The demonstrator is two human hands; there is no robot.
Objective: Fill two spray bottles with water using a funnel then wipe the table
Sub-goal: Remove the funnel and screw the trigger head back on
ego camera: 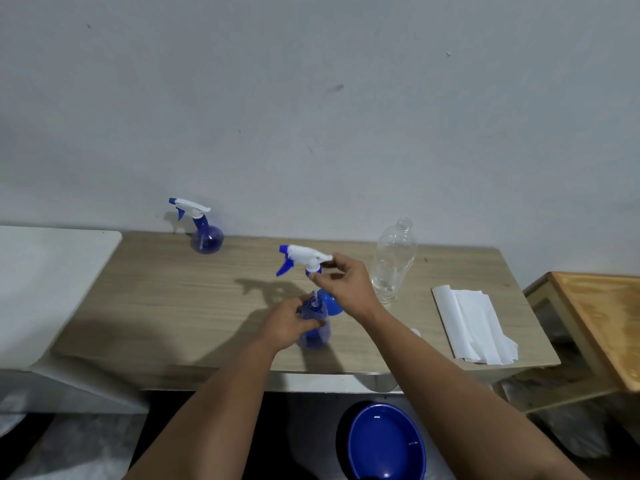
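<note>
my left hand (289, 323) is curled round the neck of the blue spray bottle (316, 332) standing near the front edge of the wooden table (166, 299). my right hand (341, 280) is just above and behind it, thumb and fingertips pinching the collar of the white and blue trigger head (301, 258), lifted clear of the bottle mouth, with its dip tube (315, 299) hanging down into the neck. the blue funnel (330, 303) sits just behind the bottle, partly hidden under my right wrist. i count two spray bottles: the one i hold and a second spray bottle (204, 233), head on, well apart at the back left by the wall. one clear plastic bottle (393, 261), uncapped, stands right of my right hand. one stack of white paper towels (474, 327) lies further right. one blue basin (386, 443) sits below the table
</note>
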